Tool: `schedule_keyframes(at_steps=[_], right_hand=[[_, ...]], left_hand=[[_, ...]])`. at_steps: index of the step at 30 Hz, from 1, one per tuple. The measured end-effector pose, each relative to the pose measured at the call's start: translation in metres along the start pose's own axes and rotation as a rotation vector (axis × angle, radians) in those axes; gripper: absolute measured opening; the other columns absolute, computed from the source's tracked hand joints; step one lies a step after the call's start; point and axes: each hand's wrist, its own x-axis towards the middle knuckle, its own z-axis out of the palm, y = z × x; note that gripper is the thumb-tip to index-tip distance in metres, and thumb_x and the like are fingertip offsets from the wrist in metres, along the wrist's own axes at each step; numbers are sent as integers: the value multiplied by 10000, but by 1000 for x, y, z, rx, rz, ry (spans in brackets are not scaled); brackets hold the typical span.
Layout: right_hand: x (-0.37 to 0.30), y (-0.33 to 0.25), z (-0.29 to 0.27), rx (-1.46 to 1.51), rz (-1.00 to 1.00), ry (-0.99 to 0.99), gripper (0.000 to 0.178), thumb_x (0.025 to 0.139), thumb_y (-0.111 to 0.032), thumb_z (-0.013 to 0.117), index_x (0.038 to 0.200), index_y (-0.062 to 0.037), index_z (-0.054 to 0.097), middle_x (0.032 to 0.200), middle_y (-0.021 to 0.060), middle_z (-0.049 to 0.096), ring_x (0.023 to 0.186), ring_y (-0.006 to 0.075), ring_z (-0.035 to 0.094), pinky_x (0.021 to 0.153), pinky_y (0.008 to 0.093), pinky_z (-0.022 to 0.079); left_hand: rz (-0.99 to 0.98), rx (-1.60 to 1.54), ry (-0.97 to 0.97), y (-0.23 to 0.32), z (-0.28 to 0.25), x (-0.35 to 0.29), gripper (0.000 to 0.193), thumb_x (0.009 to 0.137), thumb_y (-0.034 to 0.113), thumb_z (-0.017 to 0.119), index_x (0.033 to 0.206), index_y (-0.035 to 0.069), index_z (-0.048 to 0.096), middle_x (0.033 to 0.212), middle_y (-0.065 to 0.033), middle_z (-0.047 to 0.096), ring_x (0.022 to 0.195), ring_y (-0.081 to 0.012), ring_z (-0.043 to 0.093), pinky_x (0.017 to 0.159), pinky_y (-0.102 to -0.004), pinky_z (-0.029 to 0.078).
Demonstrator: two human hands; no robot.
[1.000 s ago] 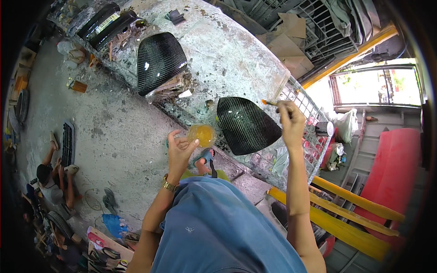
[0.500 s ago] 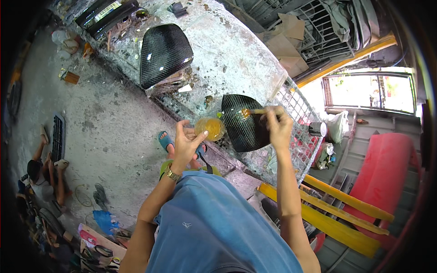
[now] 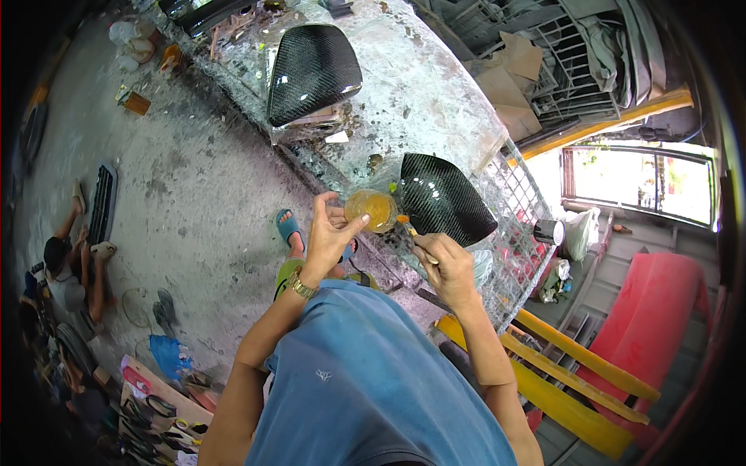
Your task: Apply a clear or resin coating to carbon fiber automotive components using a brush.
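Cup: one, clear, holding amber liquid; it is over the edge of the surface, just left of the nearer panel.
Left hand: one grip, thumb and fingers closed about the side of the cup; one gold-coloured watch on the wrist.
Right hand: one grip, fingers pinched together on the brush, near the lower edge of the nearer panel.
Brush: one, its orange tip right by the cup's right side; whether the two touch, I cannot tell.
Panels: two, both black, glossy and woven-patterned; the nearer panel is right of the cup, and the farther panel lies well apart from it, up and to the left.
White scrap: one, on the surface just below the farther panel.
Can: one, dark-sided, right of the nearer panel and well apart from it.
Yellow beams: three visible, at lower right.
Red part: one large piece, beyond the beams.
Co-worker: one clearly seen, low on the floor at far left.
Black slatted piece: one, beside the co-worker.
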Motion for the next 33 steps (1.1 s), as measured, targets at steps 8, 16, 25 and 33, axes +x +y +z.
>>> schedule_keyframes(at_steps=[8,16,25,33], right_hand=[[13,1,14,210,141,19,92,808,-46,674,889,-4,665,813,98,644,667,204,607,618,288,486],[20,74,-37,563,567,367,234,943,-193,579,777,-29,589,633,22,586,454,32,415,408,193,300],[14,70,-45,-86,170,391,92,873,-13,610,951,12,651,758,80,617,651,138,566,616,257,448],[-22,0,13,-135,-57,80,134,781,-49,705,895,-40,635,817,87,643,665,198,644,542,298,516]], left_hand=[[71,-25,-13,21,-1,-27,663,792,97,751,1274,6,305,964,-155,576,859,-188,634,721,-285,550],[13,60,-14,8,2,-19,655,803,107,746,1271,-8,303,979,-178,587,863,-204,650,702,-273,555],[-26,-7,-49,-12,10,-8,668,806,125,750,1273,-24,297,941,-161,588,822,-181,648,653,-258,546],[-11,0,-43,-7,17,-8,671,804,126,752,1271,-19,292,932,-150,582,807,-168,643,623,-239,536]])
